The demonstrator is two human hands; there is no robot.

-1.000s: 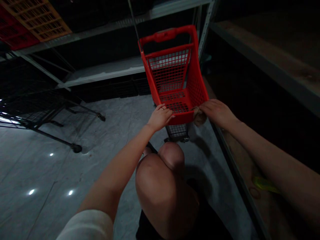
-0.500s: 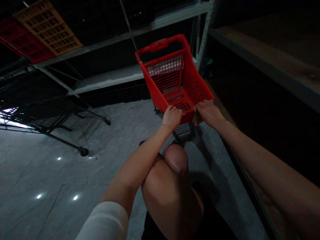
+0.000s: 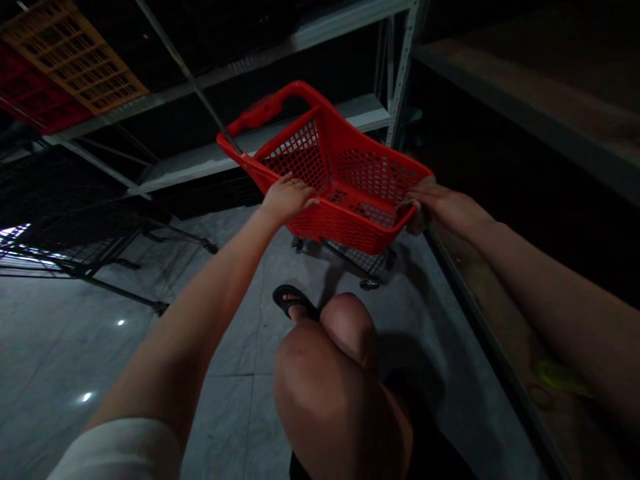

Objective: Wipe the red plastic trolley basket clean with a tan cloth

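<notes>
A red plastic shopping cart (image 3: 345, 225) with perforated sides stands turned in front of me, its basket holding nothing that I can see. My left hand (image 3: 289, 199) is closed over the near side rim, a ring on one finger. At the front right corner, my right hand (image 3: 444, 200) presses a crumpled brownish cloth (image 3: 416, 217) against the rim. Part of that cloth hangs outside the corner, and the fingers partly hide the rest. A thin metal pole (image 3: 187, 72) rises from the cart beside its handle (image 3: 257, 112).
Behind the cart runs a metal shelf rack (image 3: 200, 163) bearing a yellow crate (image 3: 75, 53) and a red crate (image 3: 43, 93). A dark wire cart (image 3: 100, 247) stands at left on the tiled floor (image 3: 225, 413). A ledge (image 3: 525, 100) lies at right.
The cart has rotated, its handle end swinging left and its side now facing me. My left hand has shifted left along the rim; my right hand with the cloth has moved slightly right.
</notes>
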